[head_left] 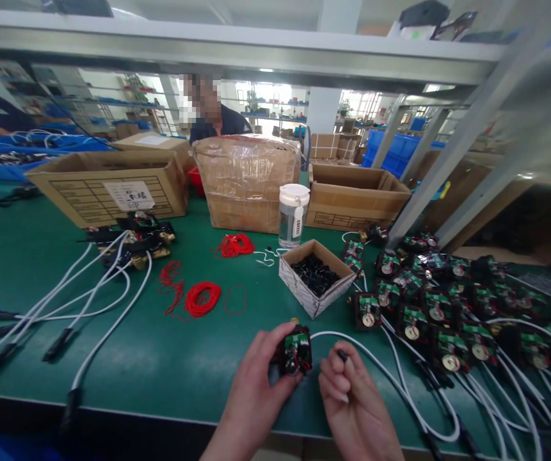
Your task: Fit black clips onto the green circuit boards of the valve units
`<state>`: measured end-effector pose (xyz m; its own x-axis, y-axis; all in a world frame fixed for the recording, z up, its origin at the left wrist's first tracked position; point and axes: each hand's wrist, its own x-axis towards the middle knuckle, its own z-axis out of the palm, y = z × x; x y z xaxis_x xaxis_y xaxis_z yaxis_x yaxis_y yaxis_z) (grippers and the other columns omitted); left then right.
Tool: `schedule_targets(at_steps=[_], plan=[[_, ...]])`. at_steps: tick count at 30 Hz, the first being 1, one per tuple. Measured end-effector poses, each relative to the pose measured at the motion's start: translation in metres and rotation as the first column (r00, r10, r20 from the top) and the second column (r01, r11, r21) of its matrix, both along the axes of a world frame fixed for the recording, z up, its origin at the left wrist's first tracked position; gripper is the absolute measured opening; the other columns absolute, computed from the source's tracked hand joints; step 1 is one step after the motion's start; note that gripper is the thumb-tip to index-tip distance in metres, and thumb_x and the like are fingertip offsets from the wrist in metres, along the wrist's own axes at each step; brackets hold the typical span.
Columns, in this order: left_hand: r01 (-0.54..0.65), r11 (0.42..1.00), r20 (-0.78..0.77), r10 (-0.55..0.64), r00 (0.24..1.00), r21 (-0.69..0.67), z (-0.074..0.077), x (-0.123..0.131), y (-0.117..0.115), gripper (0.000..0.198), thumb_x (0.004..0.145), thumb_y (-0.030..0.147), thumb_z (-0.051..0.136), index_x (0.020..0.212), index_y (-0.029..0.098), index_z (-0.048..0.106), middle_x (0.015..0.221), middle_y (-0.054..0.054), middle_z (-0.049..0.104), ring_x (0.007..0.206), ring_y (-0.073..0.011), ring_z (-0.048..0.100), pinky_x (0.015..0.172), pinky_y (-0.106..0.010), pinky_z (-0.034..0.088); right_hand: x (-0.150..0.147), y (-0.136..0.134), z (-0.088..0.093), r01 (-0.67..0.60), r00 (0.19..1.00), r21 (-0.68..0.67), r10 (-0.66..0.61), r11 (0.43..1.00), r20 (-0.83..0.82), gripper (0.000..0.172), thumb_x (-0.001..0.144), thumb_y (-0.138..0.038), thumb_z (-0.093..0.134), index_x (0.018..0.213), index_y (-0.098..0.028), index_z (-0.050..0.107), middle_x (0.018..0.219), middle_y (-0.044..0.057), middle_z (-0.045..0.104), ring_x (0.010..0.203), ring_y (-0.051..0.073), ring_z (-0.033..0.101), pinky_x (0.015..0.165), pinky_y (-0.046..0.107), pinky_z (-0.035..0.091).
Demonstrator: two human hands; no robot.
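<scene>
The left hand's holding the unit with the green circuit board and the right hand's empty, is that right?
Not empty: the head view shows the right hand holding a small black piece. The left hand does hold the circuit board unit.

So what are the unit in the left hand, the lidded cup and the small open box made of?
Unit: dark, dullish, probably plastic outside, around a green circuit board.
Cup: clear, smooth body, plastic or glass; I can't tell which.
Box: likely cardboard, given its thin walls, matte brown inside and pale outside.
</scene>
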<state>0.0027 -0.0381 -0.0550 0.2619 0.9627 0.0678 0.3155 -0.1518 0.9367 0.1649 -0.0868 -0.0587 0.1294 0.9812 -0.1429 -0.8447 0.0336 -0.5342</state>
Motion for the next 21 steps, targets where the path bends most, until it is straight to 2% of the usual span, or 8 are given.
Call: schedule_targets(at_steps=[4, 6, 8, 10, 12, 15, 18, 21], plan=[[-0.002, 1.000, 0.016, 0.002, 1.000, -0.005, 0.000, -0.001, 0.000, 0.071, 0.076, 0.003, 0.065, 0.136, 0.038, 0.060, 0.131, -0.002, 0.065, 0.121, -0.0232, 0.062, 0.105, -0.042, 0.050, 0.004, 0.003, 0.009, -0.006, 0.998, -0.063, 0.009, 0.998, 0.057, 0.032, 0.078, -0.037, 0.097, 0.099, -0.023, 0.078, 0.082, 0.002, 0.059, 0.065, 0.008, 0.051, 0.057, 0.013, 0.046], [-0.002, 1.000, 0.020, 0.002, 1.000, -0.010, 0.001, 0.000, 0.000, 0.071, 0.075, 0.002, 0.065, 0.136, 0.038, 0.061, 0.130, -0.002, 0.065, 0.120, -0.0230, 0.062, 0.105, -0.041, 0.050, 0.007, 0.003, 0.010, -0.016, 0.982, -0.078, 0.030, 0.997, 0.184, 0.032, 0.079, -0.041, 0.095, 0.100, -0.023, 0.078, 0.087, 0.005, 0.065, 0.069, 0.011, 0.056, 0.060, 0.016, 0.049], [-0.004, 1.000, 0.020, 0.004, 1.000, -0.008, 0.002, 0.000, 0.000, 0.071, 0.075, 0.002, 0.065, 0.136, 0.038, 0.061, 0.130, -0.002, 0.065, 0.120, -0.0228, 0.062, 0.105, -0.040, 0.050, 0.012, 0.003, 0.010, -0.005, 0.921, -0.079, 0.035, 0.997, 0.389, 0.033, 0.082, -0.045, 0.092, 0.102, -0.023, 0.078, 0.090, 0.008, 0.069, 0.071, 0.015, 0.061, 0.062, 0.021, 0.052], [-0.002, 1.000, 0.016, 0.002, 1.000, -0.007, 0.002, 0.000, -0.001, 0.072, 0.075, 0.001, 0.066, 0.136, 0.038, 0.060, 0.129, -0.002, 0.065, 0.119, -0.0228, 0.062, 0.105, -0.039, 0.050, 0.017, 0.003, 0.010, 0.015, 0.775, -0.056, 0.024, 0.998, 0.631, 0.034, 0.085, -0.050, 0.088, 0.103, -0.022, 0.079, 0.089, 0.009, 0.070, 0.072, 0.018, 0.063, 0.062, 0.024, 0.054], [0.001, 1.000, 0.014, -0.001, 1.000, -0.006, 0.002, 0.000, -0.001, 0.072, 0.075, 0.001, 0.066, 0.137, 0.038, 0.060, 0.128, -0.002, 0.065, 0.119, -0.0225, 0.062, 0.105, -0.039, 0.049, 0.022, 0.004, 0.013, 0.006, 0.568, -0.003, -0.001, 1.000, 0.823, 0.033, 0.091, -0.053, 0.082, 0.104, -0.023, 0.080, 0.087, 0.008, 0.070, 0.072, 0.020, 0.064, 0.064, 0.026, 0.055], [0.004, 1.000, 0.011, -0.004, 1.000, -0.006, 0.003, -0.001, -0.002, 0.072, 0.075, 0.000, 0.066, 0.137, 0.037, 0.060, 0.128, -0.002, 0.065, 0.119, -0.0222, 0.062, 0.105, -0.039, 0.049, 0.024, 0.007, 0.021, -0.084, 0.307, 0.096, -0.066, 0.992, 0.950, 0.025, 0.098, -0.049, 0.072, 0.105, -0.027, 0.081, 0.089, 0.006, 0.069, 0.077, 0.021, 0.065, 0.071, 0.028, 0.055], [0.004, 1.000, 0.006, -0.004, 1.000, 0.000, 0.004, -0.001, -0.002, 0.070, 0.076, 0.001, 0.066, 0.137, 0.036, 0.061, 0.128, -0.003, 0.065, 0.119, -0.0226, 0.062, 0.106, -0.040, 0.049, 0.021, 0.011, 0.028, -0.153, 0.174, 0.142, -0.115, 0.978, 0.978, 0.020, 0.101, -0.043, 0.066, 0.102, -0.028, 0.080, 0.096, 0.006, 0.070, 0.086, 0.023, 0.066, 0.078, 0.029, 0.054], [0.003, 1.000, 0.014, -0.003, 1.000, 0.005, 0.004, -0.001, -0.002, 0.070, 0.077, 0.002, 0.067, 0.137, 0.036, 0.061, 0.128, -0.003, 0.065, 0.120, -0.0231, 0.062, 0.106, -0.041, 0.050, 0.016, 0.015, 0.030, -0.147, 0.116, 0.146, -0.130, 0.978, 0.985, 0.018, 0.100, -0.037, 0.063, 0.096, -0.026, 0.076, 0.094, 0.006, 0.070, 0.084, 0.024, 0.065, 0.073, 0.029, 0.052]])
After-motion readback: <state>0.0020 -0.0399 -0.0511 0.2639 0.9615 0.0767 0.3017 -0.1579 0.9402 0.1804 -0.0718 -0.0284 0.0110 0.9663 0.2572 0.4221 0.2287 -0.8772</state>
